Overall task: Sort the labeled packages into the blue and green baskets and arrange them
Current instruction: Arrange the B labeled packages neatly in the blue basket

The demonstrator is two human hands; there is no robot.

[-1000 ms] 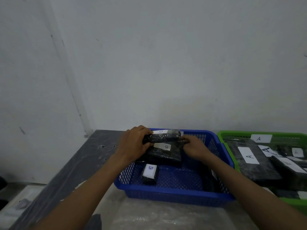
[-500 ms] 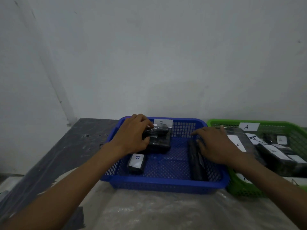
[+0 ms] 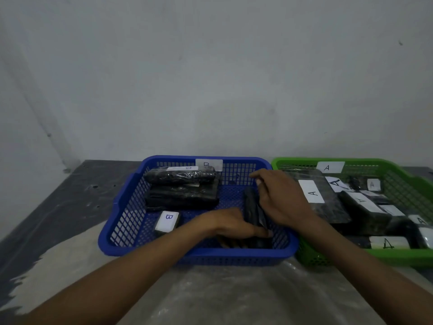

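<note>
Head view, baskets: two rectangular plastic mesh baskets sit side by side on a grey table [image 3: 70, 207]; the blue basket [image 3: 131, 231] is on the left, the green basket [image 3: 398, 256] on the right, and their rims touch.
Head view, basket tags: two white paper tags, one per basket; the blue basket's tag [image 3: 209, 164] on its far wall reads B, the green basket's tag [image 3: 330, 167] reads A.
Head view, blue basket contents: four black packages can be counted. A long glossy wrapped roll [image 3: 180, 175] lies on a wider flat package [image 3: 182, 198] at the far left. A small box with a white B label [image 3: 167, 221] sits near the front left. A long narrow dark package [image 3: 251, 207] lies front to back on the right side.
Head view, green basket contents: several black wrapped packages, the exact count unclear; the largest is a flat package with a white A label [image 3: 314, 195], and at least four more A labels show.
Head view, hands: two bare hands in the blue basket. The left hand [image 3: 234, 227] grips the near end of the narrow package, fingers curled under it. The right hand [image 3: 278, 195] rests on its far part with fingers bent; whether it grips cannot be told.
Head view, table cover: clear, wrinkled plastic sheet [image 3: 222, 296] over the near part.
</note>
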